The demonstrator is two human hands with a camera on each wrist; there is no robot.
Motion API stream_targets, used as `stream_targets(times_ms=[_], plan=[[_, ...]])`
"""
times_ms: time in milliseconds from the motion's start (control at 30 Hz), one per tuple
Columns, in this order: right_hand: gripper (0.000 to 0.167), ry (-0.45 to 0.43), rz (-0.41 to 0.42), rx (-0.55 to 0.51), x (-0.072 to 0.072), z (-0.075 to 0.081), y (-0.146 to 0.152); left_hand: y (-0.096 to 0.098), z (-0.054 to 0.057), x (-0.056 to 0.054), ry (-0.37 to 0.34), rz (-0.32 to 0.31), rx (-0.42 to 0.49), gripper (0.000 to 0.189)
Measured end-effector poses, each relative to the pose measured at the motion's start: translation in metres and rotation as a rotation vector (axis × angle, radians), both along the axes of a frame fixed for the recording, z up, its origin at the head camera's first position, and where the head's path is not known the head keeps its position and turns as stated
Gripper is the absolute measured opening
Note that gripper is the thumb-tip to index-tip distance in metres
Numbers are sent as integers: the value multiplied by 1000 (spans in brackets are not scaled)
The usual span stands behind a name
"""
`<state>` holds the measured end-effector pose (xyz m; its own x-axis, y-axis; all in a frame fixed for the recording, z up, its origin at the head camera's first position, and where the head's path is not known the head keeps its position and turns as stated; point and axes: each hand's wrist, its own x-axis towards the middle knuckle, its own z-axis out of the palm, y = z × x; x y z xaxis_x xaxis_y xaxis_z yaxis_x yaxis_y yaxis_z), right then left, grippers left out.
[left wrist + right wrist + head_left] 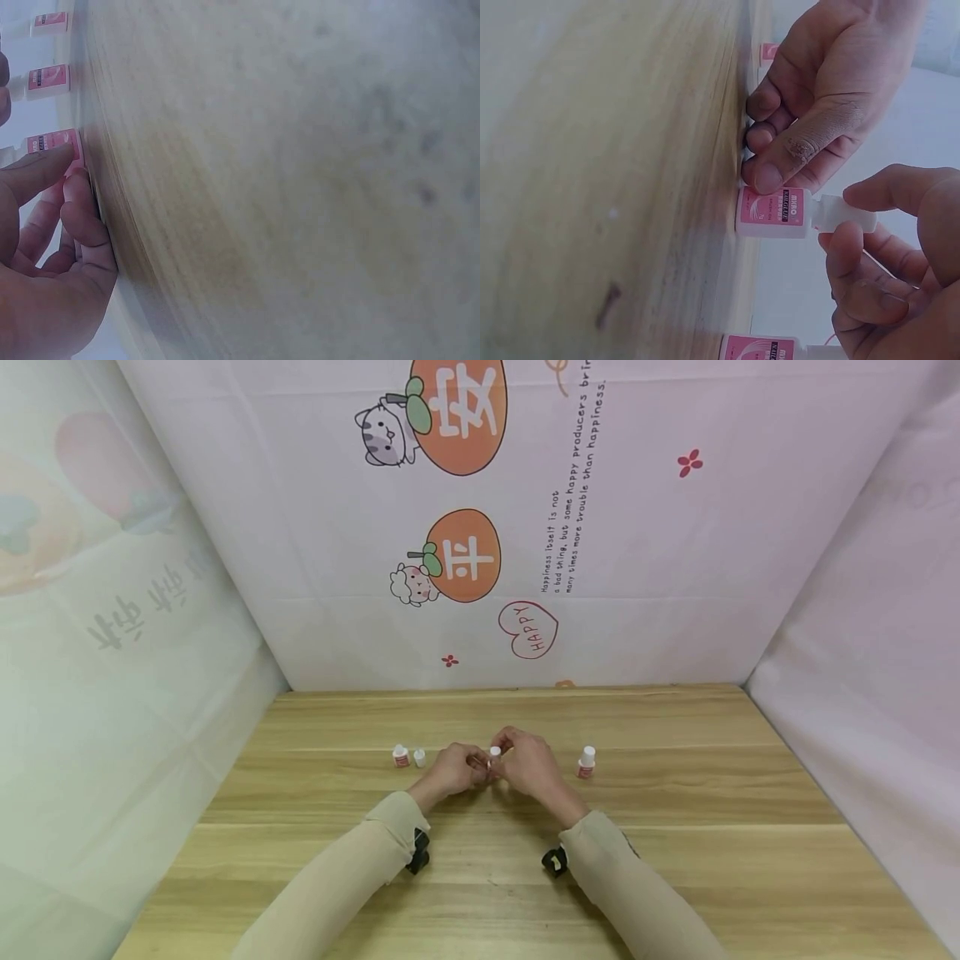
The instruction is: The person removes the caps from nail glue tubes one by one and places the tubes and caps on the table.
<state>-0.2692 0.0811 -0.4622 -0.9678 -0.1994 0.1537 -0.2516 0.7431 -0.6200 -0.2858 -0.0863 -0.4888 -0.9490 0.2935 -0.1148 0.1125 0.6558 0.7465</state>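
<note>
A printed cloth backdrop (637, 552) rises behind the wood-grain tabletop (487, 902). Near its middle, the left hand (453, 768) pinches the body of an upright nail-glue bottle (774, 214), base against the wood, while the right hand (528, 764) grips its white cap (855, 215) between thumb and fingers. An uncapped bottle (401, 757) stands to the left, a loose cap (420, 758) just beside it; a capped bottle (587, 763) stands to the right. The step looks like turning the cap, loosening or tightening I cannot tell; next calls for a steady base and straight twist.
</note>
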Motion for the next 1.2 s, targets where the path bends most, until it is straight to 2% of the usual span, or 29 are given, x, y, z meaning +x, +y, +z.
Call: stream_targets(times_ms=[233,467,733,1000,1200], plan=[[18,-21,-9,-15,1,0,1,0,1,1,6,-4,1,15],[16,14,4,13,1,0,0,1,2,1,8,2,-7,16],[17,-11,-10,-6,1,-1,1,-1,1,1,14,-14,13,16],[17,9,1,10,1,-1,-1,0,1,1,7,-5,10,17],[18,-16,-16,-12,1,-1,0,-1,2,1,5,-4,13,16]])
